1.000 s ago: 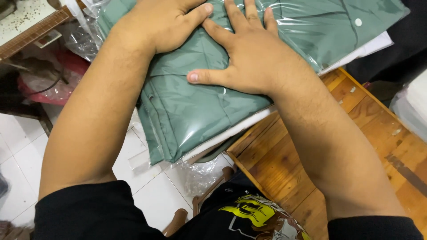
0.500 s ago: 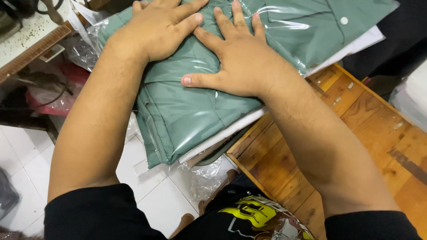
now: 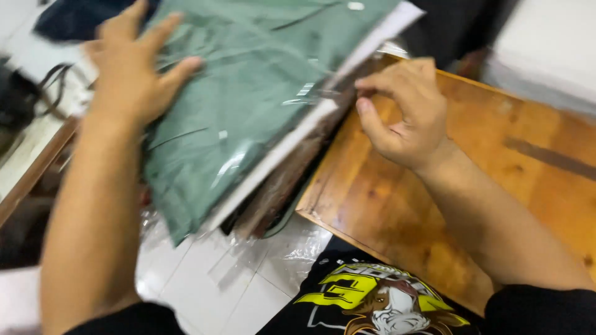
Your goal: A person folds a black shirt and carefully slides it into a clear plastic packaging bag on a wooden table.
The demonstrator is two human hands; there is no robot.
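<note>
A folded green shirt in a clear plastic bag point(image 3: 248, 105), backed by a white card, lies tilted across the upper middle of the view. My left hand point(image 3: 133, 71) rests flat on its left part, fingers spread. My right hand point(image 3: 403, 111) is off the bag's top and sits at its right edge over the wooden table point(image 3: 496, 186), fingers curled at the edge of the pack; whether it grips the edge is blurred.
Loose clear plastic point(image 3: 292, 248) hangs below the bag over the white tiled floor point(image 3: 211, 291). A white block point(image 3: 552, 49) stands at the far right of the table. Dark items point(image 3: 25, 99) lie at the left on another surface.
My right hand has come off the top of the bag and moved to its right edge over the table. The bagged shirt has shifted left and tilted. My left hand stays on it.
</note>
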